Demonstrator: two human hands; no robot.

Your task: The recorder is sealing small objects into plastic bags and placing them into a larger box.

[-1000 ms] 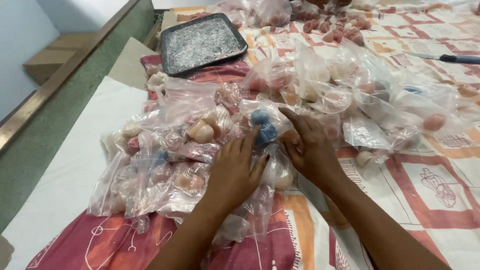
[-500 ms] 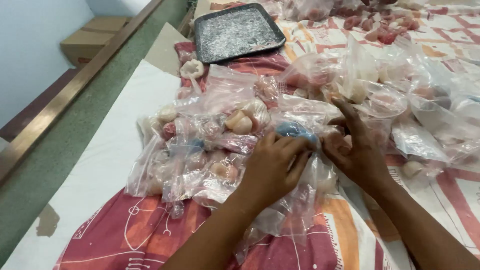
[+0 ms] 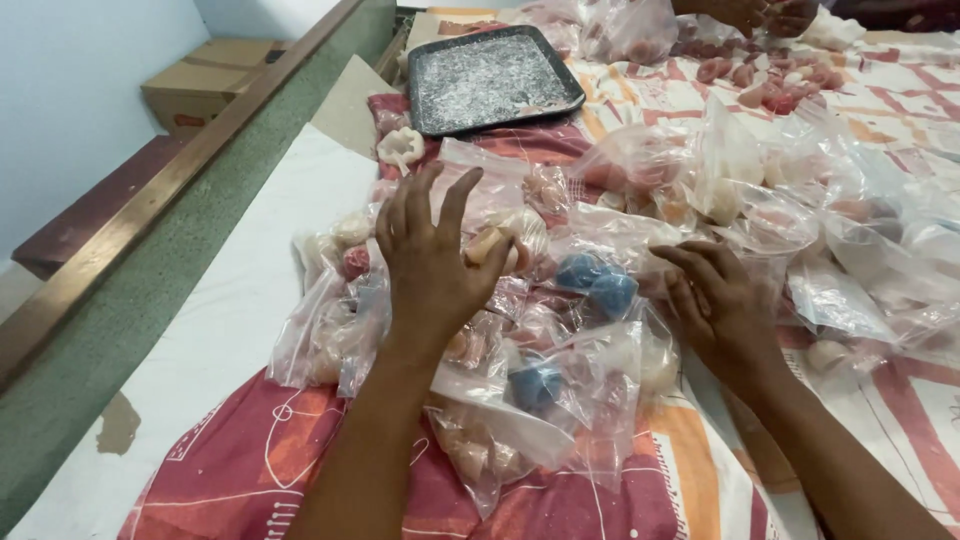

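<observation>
Taking the dark tray [image 3: 492, 78] as landmark, the left hand [image 3: 432, 258] is hovering fingers-spread and empty below it while the right hand [image 3: 722, 298] is resting open on the clear bags [image 3: 560, 300] of small items, many already filled, loose pieces [image 3: 745, 75] lying unbagged right of it.

Left hand [image 3: 432, 262] lifted, fingers [image 3: 455, 200] spread — blue pieces [image 3: 596, 282] uncovered.

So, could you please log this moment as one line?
left hand: open, above bagged pieces | right hand: flat on clear bags | blue pieces between | tray beyond
</observation>
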